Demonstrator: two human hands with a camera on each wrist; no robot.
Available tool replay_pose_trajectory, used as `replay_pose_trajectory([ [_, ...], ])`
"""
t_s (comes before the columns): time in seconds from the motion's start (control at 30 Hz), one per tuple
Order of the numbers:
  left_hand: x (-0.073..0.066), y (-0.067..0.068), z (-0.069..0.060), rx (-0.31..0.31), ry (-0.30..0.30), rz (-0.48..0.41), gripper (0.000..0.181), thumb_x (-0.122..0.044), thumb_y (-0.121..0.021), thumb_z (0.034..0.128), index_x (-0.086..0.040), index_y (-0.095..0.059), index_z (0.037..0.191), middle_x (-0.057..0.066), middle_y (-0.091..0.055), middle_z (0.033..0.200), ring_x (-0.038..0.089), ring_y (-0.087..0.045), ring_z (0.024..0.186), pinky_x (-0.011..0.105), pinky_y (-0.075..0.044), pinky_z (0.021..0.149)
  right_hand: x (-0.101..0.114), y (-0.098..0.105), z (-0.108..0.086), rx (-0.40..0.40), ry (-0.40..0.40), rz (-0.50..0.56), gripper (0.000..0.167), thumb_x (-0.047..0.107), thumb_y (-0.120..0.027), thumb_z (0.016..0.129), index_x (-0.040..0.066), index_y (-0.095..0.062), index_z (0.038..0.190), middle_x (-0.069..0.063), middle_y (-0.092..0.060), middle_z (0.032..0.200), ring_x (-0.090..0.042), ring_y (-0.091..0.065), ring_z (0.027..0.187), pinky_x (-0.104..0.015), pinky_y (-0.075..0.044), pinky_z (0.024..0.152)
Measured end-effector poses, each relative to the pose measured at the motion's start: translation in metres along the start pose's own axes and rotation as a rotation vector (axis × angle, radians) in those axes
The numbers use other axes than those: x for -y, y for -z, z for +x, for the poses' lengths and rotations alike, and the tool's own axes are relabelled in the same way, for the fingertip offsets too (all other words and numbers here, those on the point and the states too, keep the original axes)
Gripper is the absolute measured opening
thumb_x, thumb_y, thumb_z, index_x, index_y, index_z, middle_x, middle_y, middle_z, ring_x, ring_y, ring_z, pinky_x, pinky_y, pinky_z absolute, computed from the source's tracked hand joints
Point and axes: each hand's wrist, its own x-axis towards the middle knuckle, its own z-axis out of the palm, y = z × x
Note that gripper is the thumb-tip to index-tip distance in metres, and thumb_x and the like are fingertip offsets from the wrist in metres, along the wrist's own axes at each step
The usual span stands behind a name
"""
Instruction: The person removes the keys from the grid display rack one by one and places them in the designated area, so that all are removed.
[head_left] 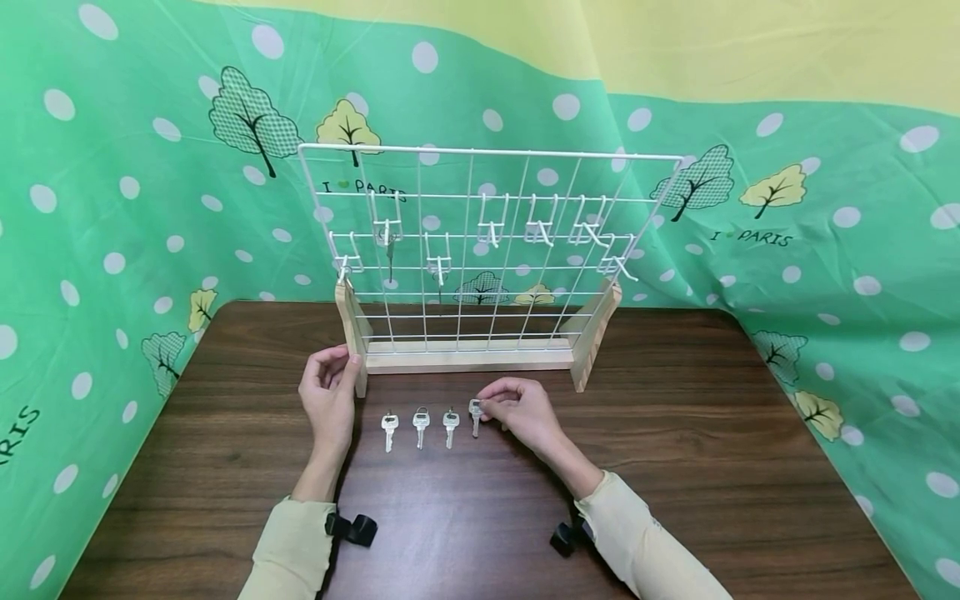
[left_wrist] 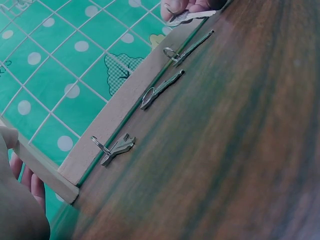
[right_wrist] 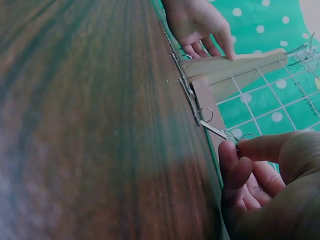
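My right hand point(head_left: 522, 410) pinches a silver key point(head_left: 476, 417) by its head between thumb and fingers; in the right wrist view the key point(right_wrist: 214, 130) points away from the fingertips, with a small ring at its head. To its left, three keys point(head_left: 451, 428) point(head_left: 421, 428) point(head_left: 389, 432) with rings lie in a row on the brown table. My left hand point(head_left: 330, 400) grips the left wooden side point(head_left: 352, 333) of the white wire rack, thumb on its near edge and fingers behind; the left wrist view shows this hand point(left_wrist: 22, 190) too.
The wire grid point(head_left: 472, 152) carries several white hooks point(head_left: 491, 232) in its upper part. One key point(head_left: 390, 257) hangs from an upper-left hook, and something thin hangs under a lower hook point(head_left: 439, 267). A wooden bar point(head_left: 468, 358) joins the rack's sides. Green patterned cloth point(head_left: 90, 250) surrounds the table point(head_left: 712, 467).
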Motion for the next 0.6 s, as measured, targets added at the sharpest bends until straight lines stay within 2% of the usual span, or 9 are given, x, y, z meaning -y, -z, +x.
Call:
replay_pose_trajectory([
  [0.23, 0.0005, 0.0004, 0.0005, 0.000, 0.002, -0.001, 0.017, 0.011, -0.074, 0.0976, 0.013, -0.067, 0.113, -0.002, -0.074, 0.106, 0.011, -0.072, 0.102, 0.018, -0.058, 0.086, -0.0031, 0.0004, 0.0003, 0.058, 0.020, -0.009, 0.013, -0.005, -0.078, 0.095, -0.008, -0.077, 0.108, -0.017, -0.080, 0.092, -0.012, -0.074, 0.074, -0.020, -0.047, 0.055],
  [0.37, 0.0008, 0.0004, 0.0005, -0.003, 0.004, 0.002, 0.017, 0.011, -0.075, 0.0975, 0.013, -0.067, 0.112, -0.002, -0.074, 0.106, 0.011, -0.072, 0.102, 0.018, -0.058, 0.087, -0.0041, 0.0005, 0.0003, 0.064, 0.031, -0.031, 0.015, -0.005, -0.079, 0.093, -0.007, -0.078, 0.108, -0.015, -0.079, 0.092, -0.011, -0.070, 0.071, -0.020, -0.050, 0.057],
  [0.6, 0.0012, 0.0007, 0.0002, -0.005, -0.003, 0.012, 0.018, 0.011, -0.075, 0.0977, 0.015, -0.066, 0.113, -0.003, -0.074, 0.106, 0.011, -0.072, 0.103, 0.018, -0.058, 0.087, -0.0052, -0.0006, 0.0015, 0.035, 0.077, -0.187, 0.012, -0.002, -0.085, 0.090, 0.001, -0.082, 0.102, -0.005, -0.079, 0.088, -0.007, -0.068, 0.071, -0.019, -0.052, 0.062],
])
